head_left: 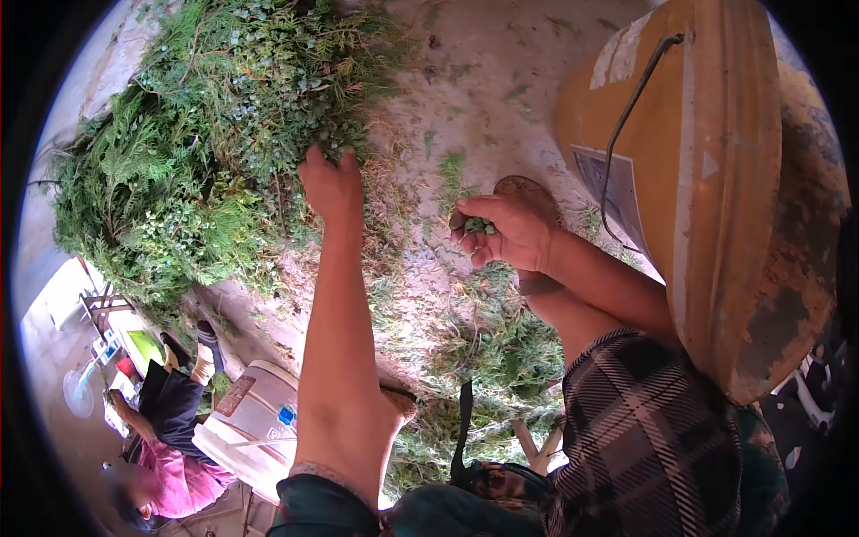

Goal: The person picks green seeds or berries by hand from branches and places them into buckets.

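Note:
A large heap of green conifer branches with small pale berries fills the upper left. My left hand reaches to the heap's lower right edge, its fingertips bent at the sprigs; what they pinch, if anything, is too small to tell. To the right, my right hand is turned palm up with curled fingers around small green berries. Loose clippings lie on the floor between and below my hands.
A yellow bucket with a wire handle stands close on the right. A white container is at the lower left, near another person in a pink top. More cut greenery lies near my legs.

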{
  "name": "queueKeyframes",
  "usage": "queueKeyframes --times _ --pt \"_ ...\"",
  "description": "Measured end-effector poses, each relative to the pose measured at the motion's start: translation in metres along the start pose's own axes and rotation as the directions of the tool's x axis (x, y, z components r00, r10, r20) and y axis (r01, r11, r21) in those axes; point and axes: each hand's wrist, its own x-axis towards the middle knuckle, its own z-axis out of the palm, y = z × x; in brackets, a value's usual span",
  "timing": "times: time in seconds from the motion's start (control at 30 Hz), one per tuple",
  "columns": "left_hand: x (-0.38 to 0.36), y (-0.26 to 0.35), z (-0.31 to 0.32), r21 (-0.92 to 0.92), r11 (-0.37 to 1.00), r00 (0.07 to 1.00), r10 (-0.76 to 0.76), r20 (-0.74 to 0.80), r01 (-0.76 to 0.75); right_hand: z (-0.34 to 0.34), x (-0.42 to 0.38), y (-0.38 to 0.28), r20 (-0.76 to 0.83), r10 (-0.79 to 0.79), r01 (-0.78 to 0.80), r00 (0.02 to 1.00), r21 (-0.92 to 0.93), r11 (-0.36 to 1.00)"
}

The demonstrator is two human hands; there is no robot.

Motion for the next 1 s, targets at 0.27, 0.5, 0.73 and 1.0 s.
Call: queueKeyframes --times 0.27,0.5,0.73,1.0 --pt "-0.026 -0.014 -0.004 -0.315 0.941 0.986 -0.082 0.144 0.124 -0.003 0.002 0.003 0.004 -0.038 0.039 0.999 -0.017 0.999" --pt "-0.045 -0.011 -0.020 -0.651 0.628 0.902 -0.346 0.258 0.427 -0.002 0.002 0.003 0.014 -0.057 0.058 0.998 -0.067 0.996" --pt "-0.008 -0.008 0.006 -0.184 0.982 0.998 0.050 0.036 -0.042 -0.001 0.001 0.002 0.015 -0.060 0.061 0.998 -0.081 0.995" --pt "-0.054 0.017 -0.041 -0.595 0.753 0.954 -0.155 0.255 0.281 0.005 0.002 0.002 0.040 -0.081 0.078 0.996 0.056 0.995"
